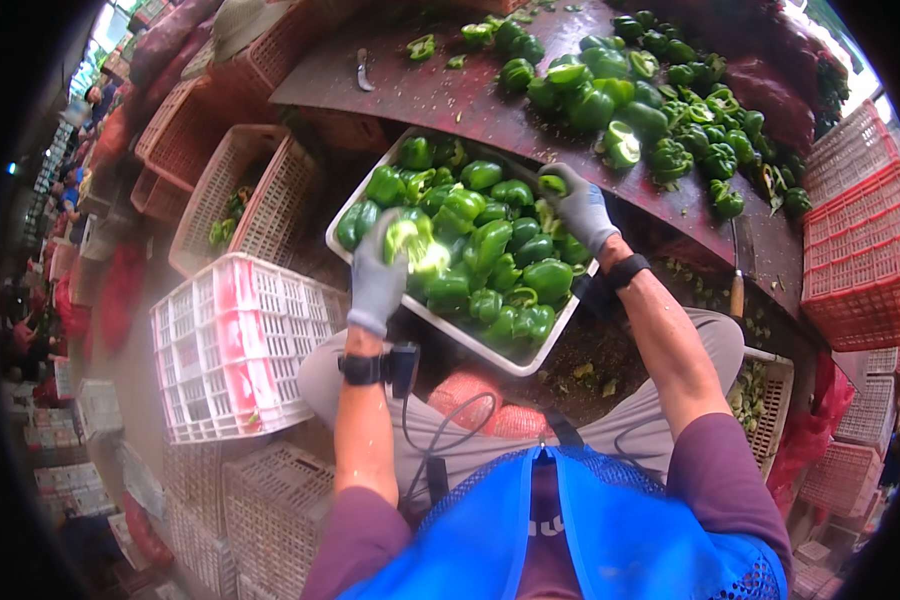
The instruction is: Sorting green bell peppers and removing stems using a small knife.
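Observation:
A white crate (515, 365) full of green bell peppers (490, 245) is in front of me, tilted. My left hand (375, 272), in a grey glove, is at the crate's left side with its fingers around a cut green bell pepper (410, 243), whose pale inside faces up. My right hand (582, 212), gloved too, is over the crate's far right corner and pinches a small green pepper piece (553, 183). Its fingertips are partly hidden.
A dark table (450, 100) beyond holds a heap of green peppers (610, 90), a curved knife (364, 70) and a wooden-handled knife (738, 290) at its edge. Crates stand left, including a white one (235, 350), and red crates (860, 240) right. Red mesh sacks (470, 395) lie between my legs.

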Demonstrator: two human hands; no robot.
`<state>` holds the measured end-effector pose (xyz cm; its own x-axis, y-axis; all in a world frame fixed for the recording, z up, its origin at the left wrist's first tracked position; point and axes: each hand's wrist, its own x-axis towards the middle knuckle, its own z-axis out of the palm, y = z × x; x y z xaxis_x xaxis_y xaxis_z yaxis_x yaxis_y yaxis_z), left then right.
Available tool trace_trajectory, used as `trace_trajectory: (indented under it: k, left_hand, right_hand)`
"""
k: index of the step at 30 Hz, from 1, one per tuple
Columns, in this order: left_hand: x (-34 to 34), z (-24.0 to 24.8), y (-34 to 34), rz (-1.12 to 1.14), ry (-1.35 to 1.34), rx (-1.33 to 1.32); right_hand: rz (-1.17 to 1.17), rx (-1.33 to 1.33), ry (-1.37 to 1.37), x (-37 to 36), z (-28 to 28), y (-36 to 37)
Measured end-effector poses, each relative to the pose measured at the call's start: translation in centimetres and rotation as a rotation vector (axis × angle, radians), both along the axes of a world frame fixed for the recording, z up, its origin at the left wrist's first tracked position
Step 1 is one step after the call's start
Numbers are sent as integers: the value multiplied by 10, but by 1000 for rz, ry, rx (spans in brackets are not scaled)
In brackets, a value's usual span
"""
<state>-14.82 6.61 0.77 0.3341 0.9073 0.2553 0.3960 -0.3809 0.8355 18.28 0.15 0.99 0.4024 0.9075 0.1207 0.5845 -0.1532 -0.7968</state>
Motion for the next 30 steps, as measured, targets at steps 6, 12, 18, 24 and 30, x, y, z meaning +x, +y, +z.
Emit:
trace_trajectory:
  k: [6,12,18,24,30]
  left_hand:
    - [17,34,25,197,513,440]
    - [29,-45,32,-77,974,200]
    - [39,-117,49,-145,696,230]
    - [67,-140,33,-137,975,310]
    - [78,-138,38,-167,965,283]
  right_hand:
    - [223,86,-816,-80,-26,-46]
    - [362,-109,-643,-105,-70,-77]
    - [348,-66,-530,-97,-57,-81]
    - [254,88,-538,-57,-35,-52]
    - [-48,120,-679,54,5,-11]
